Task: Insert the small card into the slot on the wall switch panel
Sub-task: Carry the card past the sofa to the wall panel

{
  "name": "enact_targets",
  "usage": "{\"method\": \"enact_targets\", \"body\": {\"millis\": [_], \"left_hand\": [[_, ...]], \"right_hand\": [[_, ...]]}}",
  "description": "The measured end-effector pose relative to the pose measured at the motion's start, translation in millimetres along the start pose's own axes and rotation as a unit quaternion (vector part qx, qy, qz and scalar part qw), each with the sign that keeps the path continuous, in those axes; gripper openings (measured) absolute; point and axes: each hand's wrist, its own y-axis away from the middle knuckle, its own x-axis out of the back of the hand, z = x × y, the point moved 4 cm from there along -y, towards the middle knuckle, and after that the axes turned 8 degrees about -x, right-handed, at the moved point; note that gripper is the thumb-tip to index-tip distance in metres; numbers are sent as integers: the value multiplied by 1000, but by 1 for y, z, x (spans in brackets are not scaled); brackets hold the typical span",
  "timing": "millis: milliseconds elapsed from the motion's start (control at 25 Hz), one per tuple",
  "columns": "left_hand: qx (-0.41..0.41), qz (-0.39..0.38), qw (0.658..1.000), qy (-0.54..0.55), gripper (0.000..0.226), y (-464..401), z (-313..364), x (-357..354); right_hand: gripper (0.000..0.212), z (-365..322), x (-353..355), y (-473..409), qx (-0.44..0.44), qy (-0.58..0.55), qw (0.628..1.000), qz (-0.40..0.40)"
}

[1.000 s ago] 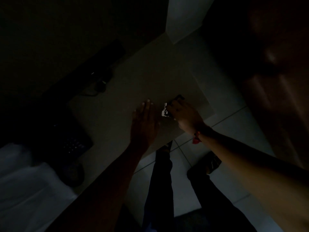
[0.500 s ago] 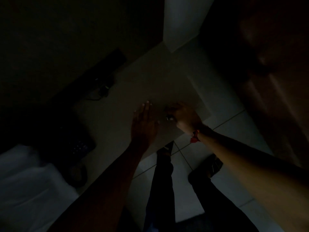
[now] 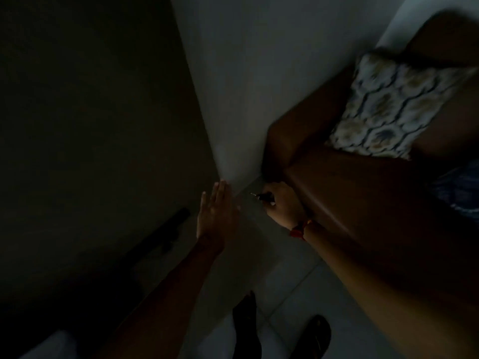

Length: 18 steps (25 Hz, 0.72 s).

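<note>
2 hands | L hand (image 3: 216,216) flat, fingers spread | R hand (image 3: 282,206) pinching 1 small dark item (image 3: 263,196), maybe card | 1 cushion (image 3: 388,104) | 2 shoes (image 3: 315,335)

You are looking into a very dim room where most colours are sinking toward black. The wall (image 3: 248,81) ahead of you is showing pale grey, and the surface to its left is reading as dark olive-brown. The sofa (image 3: 363,193) is glowing a warm brown, and the cushion (image 3: 388,104) on it is carrying a white ground with a blue-grey lattice and tan blots. The band (image 3: 298,230) on your right wrist is showing red — the brightest colour here. The floor tiles (image 3: 293,288) are looking light grey, and your shoes (image 3: 315,335) are showing black. The small thing (image 3: 263,196) in your right hand (image 3: 283,206) is looking dark — too dim to tell more.
</note>
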Motion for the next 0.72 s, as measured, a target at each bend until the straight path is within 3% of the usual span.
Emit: {"method": "enact_targets", "body": {"millis": [240, 480, 720], "left_hand": [[-93, 125, 988, -14, 69, -60, 103, 228], [-214, 260, 941, -32, 68, -79, 256, 411], [-336, 333, 881, -21, 69, -58, 432, 522]], "right_hand": [[13, -46, 244, 4, -14, -96, 979, 181], [30, -65, 470, 72, 28, -134, 942, 307], [13, -48, 655, 172, 44, -73, 893, 443]]}}
